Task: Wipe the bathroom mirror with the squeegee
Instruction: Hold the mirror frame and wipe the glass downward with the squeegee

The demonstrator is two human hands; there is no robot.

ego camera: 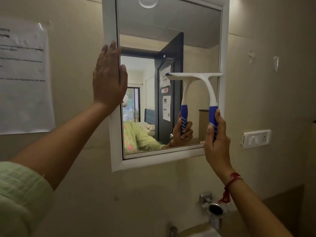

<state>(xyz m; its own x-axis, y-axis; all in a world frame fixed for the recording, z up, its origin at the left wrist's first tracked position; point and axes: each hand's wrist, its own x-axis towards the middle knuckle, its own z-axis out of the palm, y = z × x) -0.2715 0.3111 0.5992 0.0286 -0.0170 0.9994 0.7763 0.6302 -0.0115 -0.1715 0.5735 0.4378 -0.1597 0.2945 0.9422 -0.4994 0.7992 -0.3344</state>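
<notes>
A big beige wall [171, 194] fills the view, and on it hangs the mirror [196, 48] in a white frame [112, 134]. The glass shows a dark door, a room behind it, and a green sleeve with a hand holding a blue handle. To the left of the mirror, a sheet of paper [24, 79] with blurry writing is stuck to the wall. The left hand [109, 77] is flat against the left side of the frame, with its fingers straight and close together, holding nothing. The arm wears a light green sleeve [18, 194]. The squeegee [205, 82] is on the right side of the mirror, about halfway up. Its white blade lies flat across the glass, and its right end touches the frame. The right hand [216, 141] is wrapped tight around the blue handle, below the blade. A red thread [230, 182] is tied on that wrist. A white switch plate [256, 138] sits on the wall to the right. A shiny metal holder [213, 209] is fixed low on the wall, below the right wrist.
</notes>
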